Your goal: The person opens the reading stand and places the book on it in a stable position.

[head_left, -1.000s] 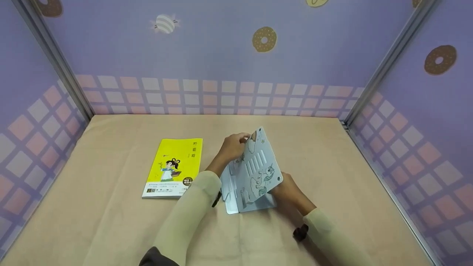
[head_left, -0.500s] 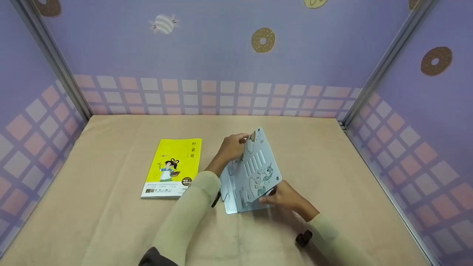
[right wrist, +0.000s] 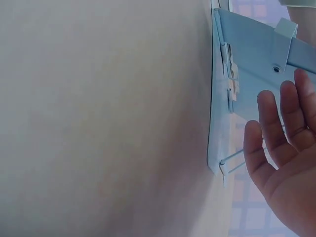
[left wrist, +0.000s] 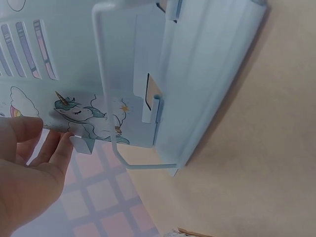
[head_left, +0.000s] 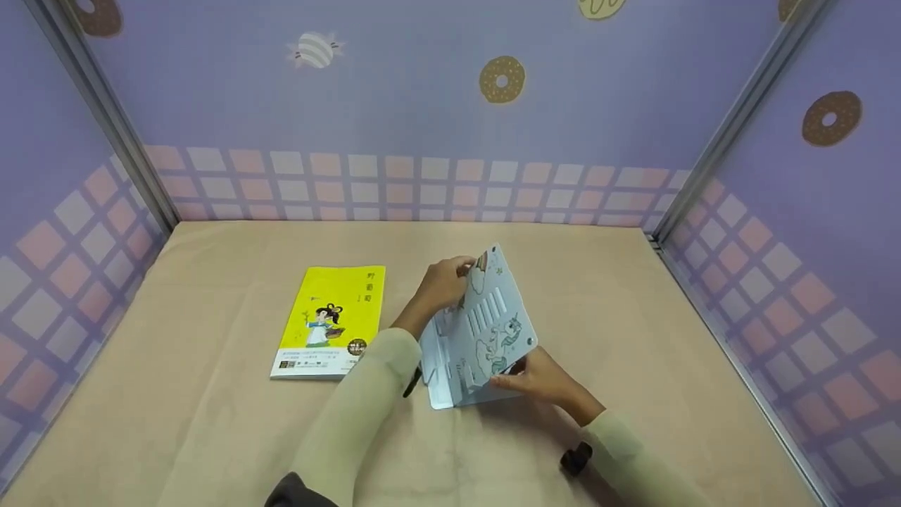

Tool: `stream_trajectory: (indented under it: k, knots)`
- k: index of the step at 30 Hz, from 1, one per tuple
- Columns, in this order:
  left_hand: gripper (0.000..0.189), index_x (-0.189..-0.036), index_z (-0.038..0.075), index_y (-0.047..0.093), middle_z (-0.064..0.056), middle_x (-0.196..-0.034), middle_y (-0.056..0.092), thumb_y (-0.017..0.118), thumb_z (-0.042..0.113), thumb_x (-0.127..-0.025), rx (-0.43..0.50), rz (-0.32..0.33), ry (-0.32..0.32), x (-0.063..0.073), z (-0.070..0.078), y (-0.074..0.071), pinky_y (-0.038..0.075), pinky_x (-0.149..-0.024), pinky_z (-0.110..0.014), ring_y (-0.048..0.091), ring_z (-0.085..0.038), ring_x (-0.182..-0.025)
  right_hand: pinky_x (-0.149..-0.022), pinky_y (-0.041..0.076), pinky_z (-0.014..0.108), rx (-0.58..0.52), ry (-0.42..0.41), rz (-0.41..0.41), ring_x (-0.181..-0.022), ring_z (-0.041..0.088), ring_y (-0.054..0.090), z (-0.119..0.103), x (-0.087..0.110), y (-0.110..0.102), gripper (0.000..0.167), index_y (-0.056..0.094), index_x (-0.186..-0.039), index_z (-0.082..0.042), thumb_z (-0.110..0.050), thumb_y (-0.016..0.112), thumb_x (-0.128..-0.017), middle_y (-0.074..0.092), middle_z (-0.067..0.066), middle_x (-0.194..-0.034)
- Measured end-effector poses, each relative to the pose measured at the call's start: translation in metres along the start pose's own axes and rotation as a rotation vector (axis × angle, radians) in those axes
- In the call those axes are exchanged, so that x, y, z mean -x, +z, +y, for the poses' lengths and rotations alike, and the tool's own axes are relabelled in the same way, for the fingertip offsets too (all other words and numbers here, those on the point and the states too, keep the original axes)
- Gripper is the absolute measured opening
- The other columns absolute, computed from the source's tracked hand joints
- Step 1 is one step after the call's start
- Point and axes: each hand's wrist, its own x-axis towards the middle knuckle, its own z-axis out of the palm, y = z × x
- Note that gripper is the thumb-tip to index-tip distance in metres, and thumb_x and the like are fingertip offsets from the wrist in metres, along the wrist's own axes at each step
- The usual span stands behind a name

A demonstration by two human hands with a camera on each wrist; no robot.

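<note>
A light blue book stand [head_left: 493,327] with unicorn drawings and slots stands on the cloth, its panel tilted up from a flat base [head_left: 441,394]. My left hand [head_left: 443,283] grips the panel's far edge; the left wrist view shows the fingers [left wrist: 60,153] at that edge beside a small folded tab [left wrist: 84,144]. A bent wire support [left wrist: 104,74] spans between panel and base. My right hand [head_left: 552,380] is at the near lower corner, thumb by the panel's lower edge. In the right wrist view its fingers [right wrist: 269,111] are loosely extended near the panel, without a visible grip.
A yellow book [head_left: 338,310] with a drawn figure on its cover lies flat to the left of the stand, partly behind the left sleeve [head_left: 373,373]. Patterned purple walls [head_left: 394,105] enclose the back and sides of the cloth-covered table [head_left: 598,282].
My right hand has shifted from behind the panel's lower corner so that its thumb now shows in front. The left hand and the stand have stayed almost in place.
</note>
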Motion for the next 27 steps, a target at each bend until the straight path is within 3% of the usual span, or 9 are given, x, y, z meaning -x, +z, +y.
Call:
stream_trajectory:
  k: [13,21,27]
  knots:
    - [0.040,-0.136,0.009,0.062,-0.015,-0.130,0.069,0.050,0.003,-0.099,-0.007,-0.021,-0.027,0.000,0.002,-0.007,0.049,-0.106,-0.047,0.064,-0.031,-0.124,-0.070,0.057,0.027,0.047,0.036,0.042,-0.089,0.016,0.065,-0.011,0.002,-0.002,0.085,0.036,-0.154,-0.016,-0.016,0.083,-0.084,0.065,0.007,-0.122]
    - [0.039,-0.134,0.008,0.063,-0.016,-0.126,0.070,0.049,0.005,-0.099,0.007,0.013,-0.066,0.001,-0.005,-0.018,0.053,-0.099,-0.046,0.066,-0.032,-0.118,-0.073,0.057,0.023,0.023,0.101,0.089,-0.089,0.019,0.070,-0.006,0.004,-0.014,0.042,0.064,-0.127,-0.001,-0.012,0.076,-0.088,0.074,0.015,-0.114]
    - [0.038,-0.136,0.008,0.062,-0.015,-0.128,0.069,0.049,0.006,-0.100,0.020,0.018,-0.098,0.006,-0.011,-0.029,0.053,-0.101,-0.045,0.066,-0.031,-0.119,-0.072,0.057,0.027,0.061,0.158,0.133,-0.084,0.022,0.068,-0.001,0.006,-0.024,0.031,0.069,-0.118,0.001,-0.016,0.073,-0.093,0.076,0.015,-0.104]
